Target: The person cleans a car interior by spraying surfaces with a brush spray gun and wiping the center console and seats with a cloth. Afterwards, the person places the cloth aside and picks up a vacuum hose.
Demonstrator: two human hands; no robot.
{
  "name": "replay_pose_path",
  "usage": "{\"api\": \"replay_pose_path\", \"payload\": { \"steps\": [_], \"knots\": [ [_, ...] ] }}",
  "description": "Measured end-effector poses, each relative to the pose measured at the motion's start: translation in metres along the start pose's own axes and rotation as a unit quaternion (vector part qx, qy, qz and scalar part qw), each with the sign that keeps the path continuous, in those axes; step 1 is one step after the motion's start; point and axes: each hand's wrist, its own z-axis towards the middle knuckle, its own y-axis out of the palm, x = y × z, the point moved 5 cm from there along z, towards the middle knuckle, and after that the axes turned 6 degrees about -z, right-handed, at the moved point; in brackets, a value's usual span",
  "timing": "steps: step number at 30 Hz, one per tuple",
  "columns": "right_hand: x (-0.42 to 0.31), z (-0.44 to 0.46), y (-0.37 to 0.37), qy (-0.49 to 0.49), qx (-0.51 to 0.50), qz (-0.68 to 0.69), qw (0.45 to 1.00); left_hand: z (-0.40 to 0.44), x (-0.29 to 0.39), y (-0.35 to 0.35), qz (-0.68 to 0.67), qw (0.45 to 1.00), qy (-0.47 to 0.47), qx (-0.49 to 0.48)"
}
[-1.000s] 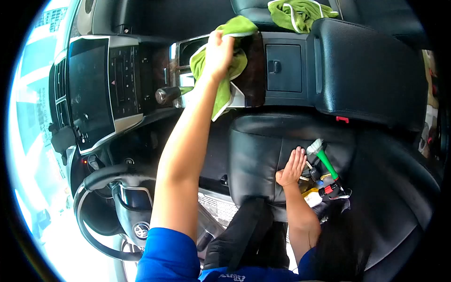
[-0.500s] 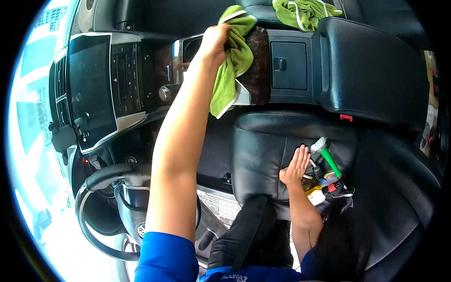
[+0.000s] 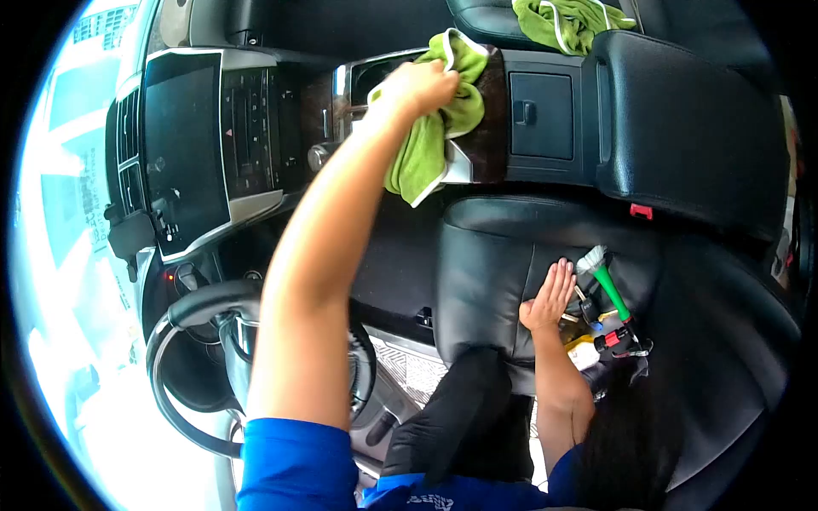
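My left hand is closed around a green microfiber cloth with white edging, pressed onto the centre console next to the cup holder. Part of the cloth hangs over the console's near side. My right hand lies flat on the black leather driver's seat, fingers stretched out. Right beside it on the seat are a green-handled brush with pale bristles, a car key and a yellow-and-white bottle with a red-and-black top. My forearm and hair partly hide these items.
A second green cloth lies on the passenger seat. The steering wheel is left of my left arm, and the gear lever is just beyond that forearm. A padded armrest rises behind the console; a red buckle sits below it.
My left hand has moved slightly down and toward the console surface with the cloth, which is now more bunched under it. My right hand stays on the seat. The whole view has shifted a little.
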Motion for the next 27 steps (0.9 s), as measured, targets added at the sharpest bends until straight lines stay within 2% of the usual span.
{"api": "replay_pose_path", "payload": {
  "steps": [1,3,5,7,9,11,13,15,16,17,19,20,21,23,25,27],
  "knots": [
    [0.001,0.001,0.002,-0.004,0.01,-0.002,1.0,-0.001,-0.016,-0.001,0.086,0.994,0.021,-0.057],
    [-0.001,0.002,0.002,-0.001,0.024,0.0,1.0,-0.032,-0.039,-0.036,0.094,0.988,-0.119,-0.02],
    [0.001,0.003,0.002,0.0,0.004,0.003,1.0,-0.04,-0.078,-0.051,0.198,0.961,-0.191,-0.021],
    [0.001,0.002,0.002,0.009,-0.004,0.003,1.0,-0.045,-0.085,-0.064,0.217,0.949,-0.229,-0.012],
    [0.002,0.003,0.004,0.016,-0.011,0.0,1.0,-0.044,-0.061,-0.067,0.243,0.952,-0.184,0.015],
    [0.001,0.002,0.002,0.007,-0.002,0.011,1.0,-0.014,-0.059,-0.045,0.118,0.979,-0.157,0.059],
    [-0.001,-0.001,0.003,0.008,0.0,0.011,1.0,0.01,-0.049,-0.013,-0.026,0.99,-0.139,0.019],
    [0.001,0.001,0.005,0.011,-0.007,0.005,1.0,0.027,-0.033,-0.004,0.022,0.995,-0.087,0.051],
    [0.003,0.002,0.006,0.012,-0.009,0.003,1.0,0.018,-0.013,-0.01,0.002,0.997,-0.05,0.053],
    [0.002,0.0,0.006,0.014,-0.015,0.003,1.0,0.004,0.006,-0.014,-0.121,0.991,-0.041,0.048],
    [0.002,-0.001,0.008,0.012,-0.011,0.002,1.0,0.003,0.02,-0.011,-0.167,0.985,-0.016,-0.031],
    [0.001,-0.001,0.006,0.007,-0.002,0.001,1.0,0.006,0.01,-0.001,-0.289,0.952,-0.04,-0.095],
    [0.001,-0.001,0.006,0.005,-0.003,0.0,1.0,0.007,0.01,0.0,-0.229,0.968,-0.01,-0.104],
    [0.001,0.001,0.005,0.005,-0.005,0.0,1.0,0.017,0.008,-0.003,-0.205,0.971,-0.04,-0.114],
    [0.0,0.003,0.004,0.002,-0.002,-0.003,1.0,0.02,0.004,-0.008,-0.104,0.989,-0.003,-0.104],
    [0.0,0.002,0.003,0.005,-0.009,-0.002,1.0,0.004,-0.028,-0.025,0.031,0.995,-0.056,-0.082]
  ]
}}
